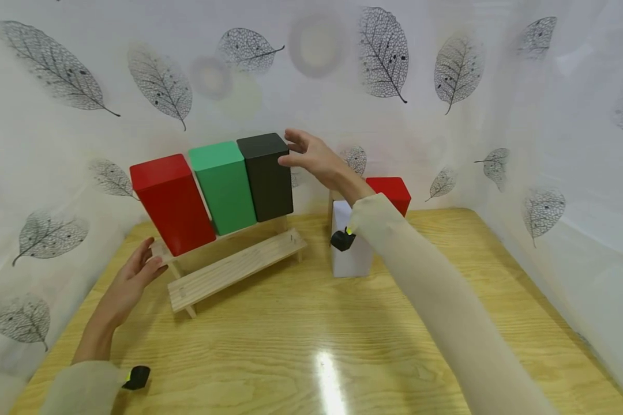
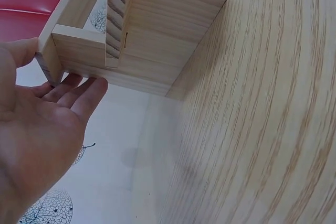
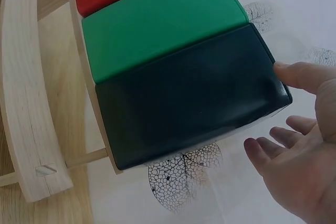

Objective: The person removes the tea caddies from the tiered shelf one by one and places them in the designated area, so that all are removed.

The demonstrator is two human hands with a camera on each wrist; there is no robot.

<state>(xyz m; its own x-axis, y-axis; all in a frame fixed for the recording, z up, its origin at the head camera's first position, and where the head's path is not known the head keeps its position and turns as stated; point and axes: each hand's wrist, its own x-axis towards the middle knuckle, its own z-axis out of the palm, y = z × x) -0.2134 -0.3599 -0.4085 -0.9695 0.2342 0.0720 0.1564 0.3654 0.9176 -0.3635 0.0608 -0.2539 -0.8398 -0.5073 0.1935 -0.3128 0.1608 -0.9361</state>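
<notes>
3 tall, smooth boxes with rounded edges stand side by side on the upper tier of a pale wooden stand (image 1: 239, 265). The red box (image 1: 173, 202) is at the person's left end, the green box (image 1: 225, 187) in the middle and the black box (image 1: 267, 178) at the right end. Their faces are plain and slightly glossy; in the head view a thin gap shows between red and green. The stand has 2 slatted tiers, the lower 1 bare and nearer the person, and sits at a slant towards the back of the worktop (image 1: 270, 334).

The left hand (image 1: 127, 288) grips the left end of the upper tier, thumb on the near side and fingers behind. The right hand (image 1: 316, 158) is loosely spread beside the black box and grasps nothing; its thumb tip is at the box's top edge, though whether it presses there I cannot tell.

To the right, a white box (image 1: 353, 259) stands upright on the worktop, with a second red box (image 1: 391, 193) behind it. The right sleeve (image 1: 436, 282) crosses in front of both and hides part of each, and a black wrist device (image 1: 342, 240) also covers some of the white box. Pale wall covering (image 1: 322, 115) printed with dark skeleton leaves surrounds the worktop's back and sides.
</notes>
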